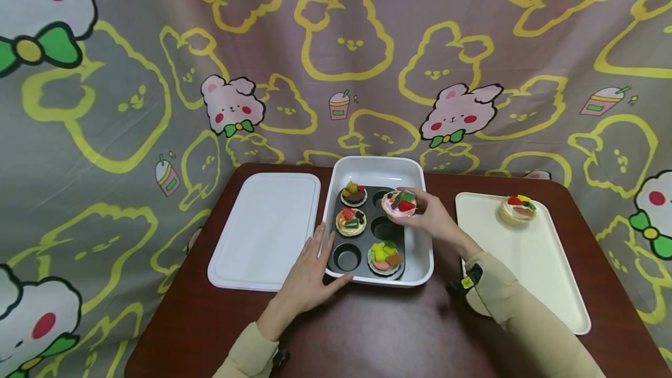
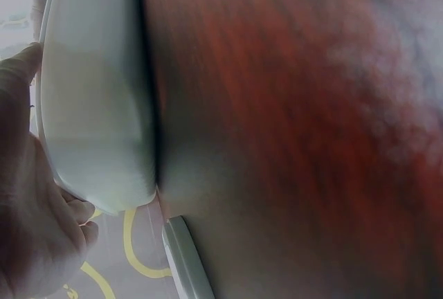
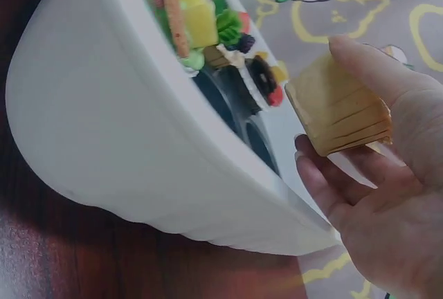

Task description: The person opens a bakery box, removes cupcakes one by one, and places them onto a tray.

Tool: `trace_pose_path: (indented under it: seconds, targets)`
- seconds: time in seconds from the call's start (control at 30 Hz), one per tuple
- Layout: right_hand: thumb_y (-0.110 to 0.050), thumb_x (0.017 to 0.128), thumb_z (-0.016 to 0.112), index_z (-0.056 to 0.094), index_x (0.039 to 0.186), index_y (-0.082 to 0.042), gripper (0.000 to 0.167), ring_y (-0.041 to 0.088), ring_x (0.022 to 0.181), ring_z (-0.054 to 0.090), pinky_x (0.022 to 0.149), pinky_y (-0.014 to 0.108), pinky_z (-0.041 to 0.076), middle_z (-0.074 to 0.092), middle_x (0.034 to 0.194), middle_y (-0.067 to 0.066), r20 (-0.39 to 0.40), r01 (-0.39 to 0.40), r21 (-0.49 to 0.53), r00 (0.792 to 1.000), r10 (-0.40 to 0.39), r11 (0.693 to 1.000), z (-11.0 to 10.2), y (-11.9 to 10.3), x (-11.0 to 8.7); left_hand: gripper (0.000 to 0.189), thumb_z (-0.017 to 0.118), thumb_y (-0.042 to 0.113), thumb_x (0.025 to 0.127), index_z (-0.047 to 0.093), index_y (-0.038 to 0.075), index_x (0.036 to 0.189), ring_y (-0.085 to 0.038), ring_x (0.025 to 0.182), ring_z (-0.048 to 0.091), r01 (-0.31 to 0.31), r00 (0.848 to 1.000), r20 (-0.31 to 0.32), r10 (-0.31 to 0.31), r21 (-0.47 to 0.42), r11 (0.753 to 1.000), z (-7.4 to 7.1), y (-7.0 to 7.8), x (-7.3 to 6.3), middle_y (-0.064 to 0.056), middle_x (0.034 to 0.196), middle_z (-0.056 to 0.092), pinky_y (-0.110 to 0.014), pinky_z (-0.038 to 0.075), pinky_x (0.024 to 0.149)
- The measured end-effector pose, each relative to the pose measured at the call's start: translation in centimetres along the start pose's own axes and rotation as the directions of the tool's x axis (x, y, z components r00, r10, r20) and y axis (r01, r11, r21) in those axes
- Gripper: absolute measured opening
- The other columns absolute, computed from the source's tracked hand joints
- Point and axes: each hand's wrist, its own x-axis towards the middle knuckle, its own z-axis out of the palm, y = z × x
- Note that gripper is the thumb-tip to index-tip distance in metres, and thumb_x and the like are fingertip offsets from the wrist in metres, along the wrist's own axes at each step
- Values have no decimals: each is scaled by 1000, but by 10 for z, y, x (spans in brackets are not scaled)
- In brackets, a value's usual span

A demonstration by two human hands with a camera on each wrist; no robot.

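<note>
In the head view, my right hand (image 1: 434, 219) pinches a small tart (image 1: 394, 203) with pink cream, a strawberry and green pieces, above the right column of a dark muffin tin (image 1: 364, 242). The right wrist view shows its pleated tan cup (image 3: 339, 109) between thumb and fingers. My left hand (image 1: 307, 277) has its fingers extended against the near left corner of the white basin (image 1: 426, 244) that holds the tin. Three other tarts sit in the tin: a chocolate one (image 1: 354, 195), a strawberry one (image 1: 350, 222) and one with yellow fruit (image 1: 385, 257).
On the right, a cream tray (image 1: 541, 273) bears one fruit-topped tart (image 1: 517, 210). A flat white lid or board (image 1: 268, 220) lies left of the basin. All stand on a dark brown table (image 1: 388, 331), with a patterned cloth (image 1: 367, 98) hanging behind.
</note>
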Motion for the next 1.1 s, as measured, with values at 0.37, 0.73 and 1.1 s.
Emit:
trace_pose_path:
  seconds: [0.37,0.73,1.1]
  targets:
    - [-18,80,85,35,139,-5,79,6,102,61,82,17,53,63,128,21,-67,17,73,998,-12,997,-23,8,-15,106,35,86,86,19,13,161,-21,158,7,32,999,36,-32,-1,999,-1,2,0,-6,171,-1,-45,22,127]
    - [-20,84,82,29,139,-6,78,-1,91,61,75,14,50,62,125,23,-144,-57,60,987,65,997,-59,30,-34,107,33,87,85,18,14,161,-19,158,6,40,998,43,-40,-2,999,-1,3,0,-5,171,-3,-45,20,127]
    - [-19,86,79,23,141,-5,79,-7,83,59,68,14,49,62,113,15,-228,-117,31,966,121,993,-87,69,-41,107,33,88,84,17,15,161,-18,158,5,44,998,47,-44,0,999,-1,3,0,-3,171,-4,-44,20,127]
